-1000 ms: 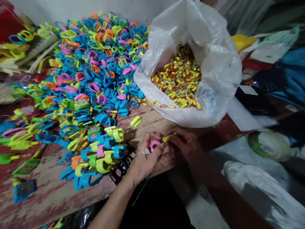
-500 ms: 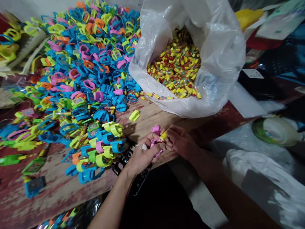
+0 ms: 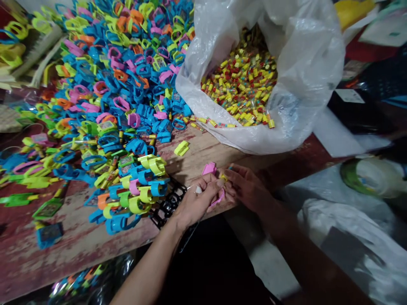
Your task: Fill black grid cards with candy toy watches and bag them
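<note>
Tabletop (image 3: 203, 146) (bare before hands (image 3: 224, 195))

The bag (image 3: 311, 80) was shiny, crinkly plastic; the table (image 3: 104, 250) looked like rough, worn wood.

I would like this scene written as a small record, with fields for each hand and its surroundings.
left hand: holds pink plastic piece
right hand: fingers on small yellow-ended tube
table: pile of coloured plastic pieces; one yellow-green piece lies apart
white bag: open, small yellow-and-red tubes inside
unclear: whether tube touches pink piece
</note>
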Tool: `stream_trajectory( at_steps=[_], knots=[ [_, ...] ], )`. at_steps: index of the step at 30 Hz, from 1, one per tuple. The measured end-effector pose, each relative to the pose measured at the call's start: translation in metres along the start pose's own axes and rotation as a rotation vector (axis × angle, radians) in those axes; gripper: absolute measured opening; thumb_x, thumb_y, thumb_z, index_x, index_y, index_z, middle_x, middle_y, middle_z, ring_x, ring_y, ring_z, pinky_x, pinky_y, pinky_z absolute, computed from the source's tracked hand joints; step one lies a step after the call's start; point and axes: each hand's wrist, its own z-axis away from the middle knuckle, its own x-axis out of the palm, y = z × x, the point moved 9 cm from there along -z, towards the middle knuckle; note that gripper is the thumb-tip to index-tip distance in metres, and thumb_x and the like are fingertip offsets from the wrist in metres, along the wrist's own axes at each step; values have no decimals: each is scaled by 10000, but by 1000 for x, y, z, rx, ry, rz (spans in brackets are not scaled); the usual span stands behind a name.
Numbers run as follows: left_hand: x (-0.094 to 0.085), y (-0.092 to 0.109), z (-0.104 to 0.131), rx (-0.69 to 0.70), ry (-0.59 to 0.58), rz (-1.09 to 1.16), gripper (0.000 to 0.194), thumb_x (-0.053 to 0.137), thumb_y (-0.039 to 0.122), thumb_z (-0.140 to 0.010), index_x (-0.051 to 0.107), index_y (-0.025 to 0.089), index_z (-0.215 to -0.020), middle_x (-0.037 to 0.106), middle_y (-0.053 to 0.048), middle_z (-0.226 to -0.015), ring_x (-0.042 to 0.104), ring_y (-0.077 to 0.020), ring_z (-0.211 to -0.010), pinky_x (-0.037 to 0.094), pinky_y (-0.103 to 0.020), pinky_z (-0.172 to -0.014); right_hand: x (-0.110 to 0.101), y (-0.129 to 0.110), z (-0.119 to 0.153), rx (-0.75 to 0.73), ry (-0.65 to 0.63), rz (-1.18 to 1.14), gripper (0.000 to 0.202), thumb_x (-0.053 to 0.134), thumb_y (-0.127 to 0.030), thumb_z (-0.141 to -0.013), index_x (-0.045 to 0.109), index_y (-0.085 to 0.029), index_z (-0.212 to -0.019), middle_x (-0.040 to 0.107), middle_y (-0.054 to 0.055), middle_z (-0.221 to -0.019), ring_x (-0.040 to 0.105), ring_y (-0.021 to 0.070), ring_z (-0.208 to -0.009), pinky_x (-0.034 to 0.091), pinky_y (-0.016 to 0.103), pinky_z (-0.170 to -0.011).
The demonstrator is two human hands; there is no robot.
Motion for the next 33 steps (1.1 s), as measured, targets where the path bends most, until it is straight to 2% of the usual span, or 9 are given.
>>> stream_trajectory(
  at_steps=[8,11,14,17,21,24,26,29,33],
  knots=[
    [14,-6,13,-9,-10,-29,383,615,508,-863,525,164,-721,484,52,-573,334,-46,-455,266,-180,-455,-11,-3,25,-119,54,274,295,637,-470,-883,585,-188,-817,507,-49,-565,451,85,-465,389,212,-451],
    [9,4,9,45,56,-1,403,588,538,-876,538,163,-739,497,46,-567,342,-46,-445,271,-178,-454,-15,-6,21,-175,37,324,308,597,-499,-903,607,-194,-947,532,-38,-622,478,98,-513,416,226,-512],
    [-20,19,-2,135,301,99,469,462,623,-907,537,174,-797,482,49,-534,362,-66,-421,281,-186,-430,-24,-22,7,-300,101,525,344,510,-483,-946,577,-212,-1147,573,-12,-715,526,133,-582,468,264,-580],
    [-58,26,-7,208,581,19,446,541,605,-869,570,171,-968,566,23,-678,476,-94,-536,388,-198,-512,-22,-46,-7,-544,209,983,281,470,-295,-949,597,-203,-1182,641,73,-959,614,218,-905,509,375,-859],
    [-77,22,-7,247,697,-274,568,689,415,-811,510,180,-1296,641,-96,-1116,605,-229,-1005,469,-348,-910,6,-34,-26,-682,-32,1290,373,401,-138,-927,595,-175,-1244,592,137,-1244,533,258,-1202,444,429,-1036],
    [-65,32,1,316,739,-659,716,606,347,-861,313,125,-1476,392,-215,-1491,381,-362,-1364,309,-521,-1109,11,-25,-33,-661,-100,1353,302,438,-131,-940,636,-162,-1166,602,131,-1229,571,232,-1151,480,366,-993],
    [-46,46,9,410,751,-931,656,557,309,-878,344,118,-1468,288,-206,-1562,257,-400,-1427,242,-589,-1126,8,-28,-33,-648,-60,1402,251,443,-124,-942,660,-146,-1067,641,126,-1101,612,221,-1047,505,346,-942],
    [-15,61,17,555,691,-1189,545,506,278,-877,457,146,-1404,423,-163,-1501,350,-401,-1367,303,-610,-1080,6,-41,-25,-609,26,1510,258,426,-97,-924,651,-130,-1045,656,128,-994,635,225,-940,537,341,-861],
    [-10,58,7,495,517,-1015,497,432,281,-871,536,132,-1333,680,-155,-1167,629,-327,-1041,506,-477,-878,26,-62,-2,-705,40,1411,329,440,-78,-893,609,-140,-1168,663,123,-1067,640,216,-987,538,325,-879]
  ],
)
